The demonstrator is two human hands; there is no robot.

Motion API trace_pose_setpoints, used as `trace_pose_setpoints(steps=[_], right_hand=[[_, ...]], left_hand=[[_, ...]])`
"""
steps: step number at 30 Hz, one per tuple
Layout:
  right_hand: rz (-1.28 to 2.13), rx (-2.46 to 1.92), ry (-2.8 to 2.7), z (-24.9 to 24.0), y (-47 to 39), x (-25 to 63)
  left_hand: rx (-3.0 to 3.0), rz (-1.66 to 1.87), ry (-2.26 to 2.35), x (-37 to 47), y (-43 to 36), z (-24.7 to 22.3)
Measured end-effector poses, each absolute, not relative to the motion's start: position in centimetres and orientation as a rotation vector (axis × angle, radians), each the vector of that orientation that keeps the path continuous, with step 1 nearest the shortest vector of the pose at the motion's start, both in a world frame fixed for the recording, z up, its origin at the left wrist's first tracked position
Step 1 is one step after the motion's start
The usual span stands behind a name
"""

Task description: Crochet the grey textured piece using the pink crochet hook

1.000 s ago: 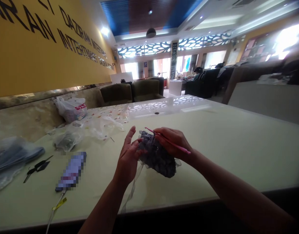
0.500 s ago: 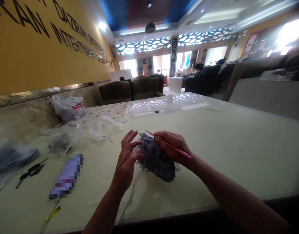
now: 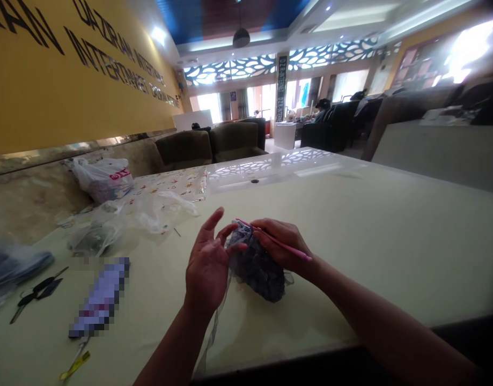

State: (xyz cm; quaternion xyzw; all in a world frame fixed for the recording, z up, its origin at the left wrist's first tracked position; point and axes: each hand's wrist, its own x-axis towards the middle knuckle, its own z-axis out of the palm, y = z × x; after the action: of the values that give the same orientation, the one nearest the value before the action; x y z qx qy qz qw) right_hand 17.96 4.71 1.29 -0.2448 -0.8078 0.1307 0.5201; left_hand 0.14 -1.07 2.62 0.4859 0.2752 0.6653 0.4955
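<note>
A pink crochet hook lies slanted in my right hand, its tip at the upper edge of a grey-blue ruffled crochet piece. The fingers of that hand are closed round the hook and press on the piece. My left hand is at the piece's left side, palm turned up and fingers apart, with some fingertips at the upper edge. A thin grey ribbon yarn trails from behind this hand down to the table's front edge. Whether the left fingers touch the yarn is hidden.
On the pale table, scissors lie at left beside a pixelated purple object with a cable. Clear plastic bags and a white carrier bag sit farther back. Chairs stand beyond, with people in the background.
My left hand has turned palm up and its fingers have spread. The right hand still holds the hook, its tip now closer in against the piece's edge. The view has shifted slightly.
</note>
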Motion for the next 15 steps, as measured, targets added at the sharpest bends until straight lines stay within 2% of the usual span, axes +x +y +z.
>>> trace_pose_setpoints(steps=[6, 9, 12, 15], right_hand=[[0.484, -0.608, -1.898, 0.9, 4.5, 18.0], [0.539, -0.631, -1.878, 0.8, 4.4, 18.1], [0.589, -0.650, -1.857, 0.8, 4.3, 18.2], [0.611, -0.646, -1.842, 0.7, 4.2, 18.2]], left_hand=[[1.159, 1.862, 0.643, -0.4, 0.8, 2.6], [1.571, 1.886, 0.874, -1.0, 1.0, 2.0], [2.148, 1.767, 1.218, -1.2, 0.9, 1.3], [2.473, 1.688, 1.447, -1.1, 1.1, 0.7]])
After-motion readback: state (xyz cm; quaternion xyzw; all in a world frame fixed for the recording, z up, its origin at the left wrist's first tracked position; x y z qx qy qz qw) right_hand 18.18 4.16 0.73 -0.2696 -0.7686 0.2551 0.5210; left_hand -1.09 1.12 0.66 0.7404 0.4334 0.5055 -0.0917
